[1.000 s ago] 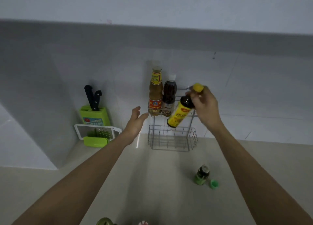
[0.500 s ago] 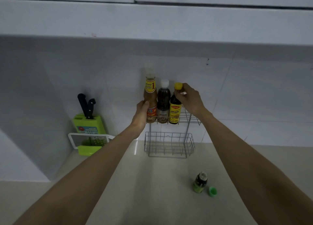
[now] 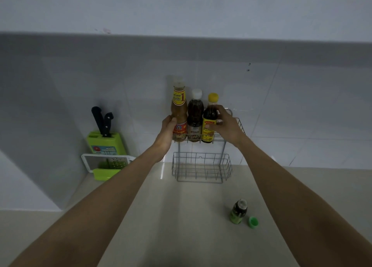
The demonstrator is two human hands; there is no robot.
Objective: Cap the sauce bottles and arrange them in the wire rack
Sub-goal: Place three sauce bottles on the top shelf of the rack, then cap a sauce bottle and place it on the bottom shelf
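The grip of the right hand (image 3: 227,125) is curled round the shoulder and label of the yellow-capped bottle (image 3: 209,123), a dark, glossy sauce bottle with a yellow label that stands upright in the upper tier of the wire rack (image 3: 225,166). The left hand (image 3: 168,129) has its grip on the lower body of the tan sauce bottle (image 3: 179,115) at the tier's left end: the thumb lies on the red and yellow label and the fingers are hidden behind. Between the two stands a white-capped bottle (image 3: 194,115) of dark brown sauce, touching both neighbours, so three capped bottles fill the left part of the tier in a row. The rack is thin grey wire in a grid, with two basket tiers, and it sits on the pale, smooth tabletop (image 3: 181,222) against a white tiled wall (image 3: 302,97). Nearer on the tabletop, to the right, a small green bottle (image 3: 239,211) stands upright with its neck bare and a round green cap (image 3: 253,222) just beside it. In the left corner a green plastic knife block (image 3: 106,144) holds two black-handled knives (image 3: 101,119), and a white-framed grater (image 3: 108,162) with a green base lies in front of it.
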